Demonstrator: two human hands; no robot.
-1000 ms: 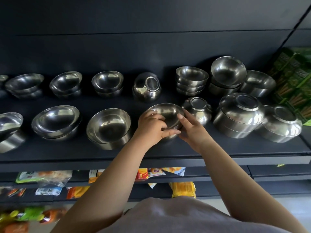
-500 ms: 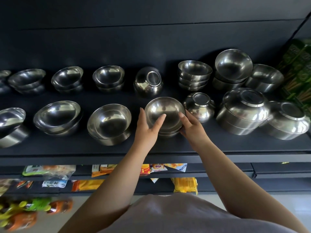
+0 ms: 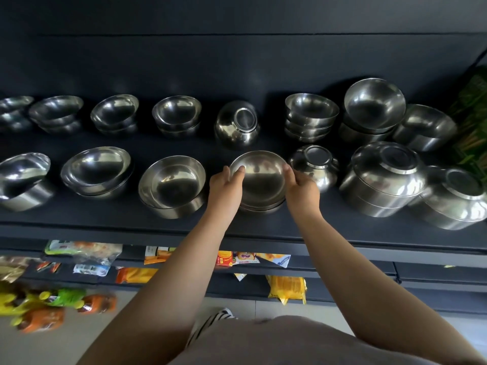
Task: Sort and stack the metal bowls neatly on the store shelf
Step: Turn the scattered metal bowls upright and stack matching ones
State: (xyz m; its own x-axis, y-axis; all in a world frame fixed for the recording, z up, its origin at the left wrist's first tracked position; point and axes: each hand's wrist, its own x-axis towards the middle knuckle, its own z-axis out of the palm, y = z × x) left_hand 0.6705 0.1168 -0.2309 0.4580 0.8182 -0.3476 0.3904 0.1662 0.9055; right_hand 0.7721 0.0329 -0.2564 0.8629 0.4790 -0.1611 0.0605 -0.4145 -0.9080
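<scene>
A shallow metal bowl sits on top of a small stack in the front row of the dark shelf. My left hand holds its left rim with the fingers hooked over the edge. My right hand holds its right rim the same way. Other steel bowls stand in two rows: upright stacks to the left, an upside-down bowl behind, and another upside-down bowl just right of my right hand.
Large upside-down bowl stacks crowd the shelf's right end, with green packets beyond them. Lower shelves hold snack packets. Bottles lie on the floor at the lower left.
Both hands have shifted from the front of the bowl to its left and right rims. The bowl has settled flat on the stack beneath it.
</scene>
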